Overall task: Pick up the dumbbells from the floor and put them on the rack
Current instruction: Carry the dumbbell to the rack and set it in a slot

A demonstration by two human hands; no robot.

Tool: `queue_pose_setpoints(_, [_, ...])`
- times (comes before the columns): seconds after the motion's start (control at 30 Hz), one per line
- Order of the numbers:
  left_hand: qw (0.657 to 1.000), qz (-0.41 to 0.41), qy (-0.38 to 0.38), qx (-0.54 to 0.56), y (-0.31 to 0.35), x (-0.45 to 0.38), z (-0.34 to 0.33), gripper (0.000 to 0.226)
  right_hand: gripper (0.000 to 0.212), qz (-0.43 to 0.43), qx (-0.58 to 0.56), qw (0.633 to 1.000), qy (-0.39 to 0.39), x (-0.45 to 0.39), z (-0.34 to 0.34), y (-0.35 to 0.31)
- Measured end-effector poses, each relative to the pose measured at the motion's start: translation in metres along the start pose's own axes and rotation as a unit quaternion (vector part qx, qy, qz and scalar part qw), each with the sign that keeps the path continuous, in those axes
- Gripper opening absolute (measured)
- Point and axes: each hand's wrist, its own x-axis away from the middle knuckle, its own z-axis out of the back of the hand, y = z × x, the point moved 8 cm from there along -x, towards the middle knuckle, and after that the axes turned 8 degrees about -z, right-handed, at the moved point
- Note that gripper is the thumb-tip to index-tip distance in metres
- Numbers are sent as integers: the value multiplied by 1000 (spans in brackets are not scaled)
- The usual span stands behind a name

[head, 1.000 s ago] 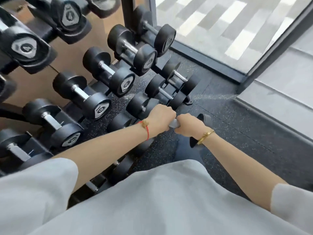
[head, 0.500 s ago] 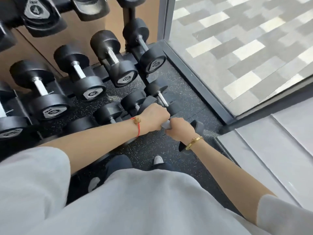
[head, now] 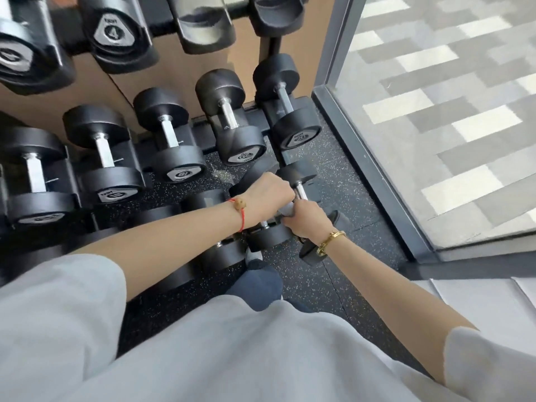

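Gripping one chrome handle (head: 285, 209) side by side, the left hand (head: 268, 195) and right hand (head: 309, 219) meet low in front of the rack (head: 203, 132); the left fingers are curled over the bar from above, closed tight, knuckles up; the right fingers wrap the same bar just beside them, pressed together, the two fists touching or nearly so; this dumbbell (head: 314, 252) hangs near the lowest row, its near head showing black past the right wrist, its far head hidden behind the left hand; whether it rests on anything I cannot tell; a red cord (head: 240, 216) circles the left wrist and a gold bangle (head: 330, 242) the right; other small dumbbells sit on the bottom tier around the hands, one (head: 298, 181) just beyond the knuckles, another (head: 266, 236) under the left wrist; on the middle tier stands a row of larger ones, two marked 20 (head: 240, 140) at the right end; the upper tier holds heavier heads, one marked 4 (head: 114, 33); the floor (head: 333, 285) is black speckled rubber; a dark frame (head: 371, 175) runs along its right edge with patterned grey carpet (head: 449, 111) beyond the glass; a grey shirt (head: 203, 358) fills the foreground, with a blue trouser leg (head: 256, 285) below the arms.
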Motion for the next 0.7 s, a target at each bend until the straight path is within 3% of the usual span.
queue_pose_setpoints(0.1, [998,26,48,10,-42,-7,-2,25,31,12,-29,999,-8,-37,18,-26])
queue_pose_setpoints(0.17, [990,37,136,-14,-70,-6,8,23,22,15,-64,998,-16,-64,31,-47])
queue_pose_setpoints(0.27, [953,68,295,31,-123,5,18,24,15,0,-121,992,-38,-104,47,-78])
queue_pose_setpoints(0.4, [889,173,413,100,-185,24,11,25,29,-12,-140,988,-66,-149,67,-120])
queue_pose_setpoints(0.5, [826,323,401,228,-232,28,-10,10,30,-2,-157,985,-76,-172,83,-147])
queue_pose_setpoints(0.57, [757,413,375,340,-259,28,-29,20,29,-1,-168,982,-89,-185,92,-162])
queue_pose_setpoints(0.63, [685,467,350,436,-281,25,-41,31,29,-5,-180,979,-99,-197,100,-174])
queue_pose_setpoints(0.7, [643,476,321,507,-299,15,-48,35,25,-8,-212,971,-109,-207,107,-186])
